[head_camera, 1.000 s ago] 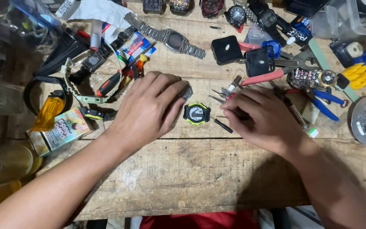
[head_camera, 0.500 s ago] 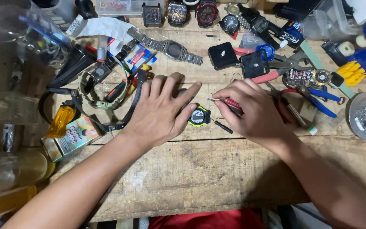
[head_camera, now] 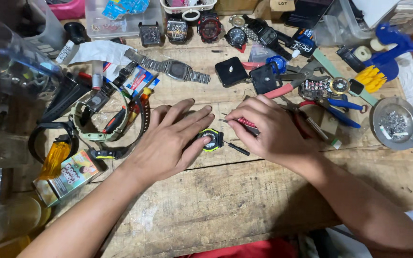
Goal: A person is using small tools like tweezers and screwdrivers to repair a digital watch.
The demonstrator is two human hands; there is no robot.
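Cluttered wooden surface (head_camera: 244, 200): left hand (head_camera: 170, 138) spread flat, pinning the watch (head_camera: 210, 140); right hand (head_camera: 268, 131) pinching a red screwdriver (head_camera: 244, 123). One slip could scratch the face.

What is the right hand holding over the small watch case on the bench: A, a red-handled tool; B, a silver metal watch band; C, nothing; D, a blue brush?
A: the right hand pinches a thin red-handled tool beside the black-and-yellow watch case, which the left hand steadies.
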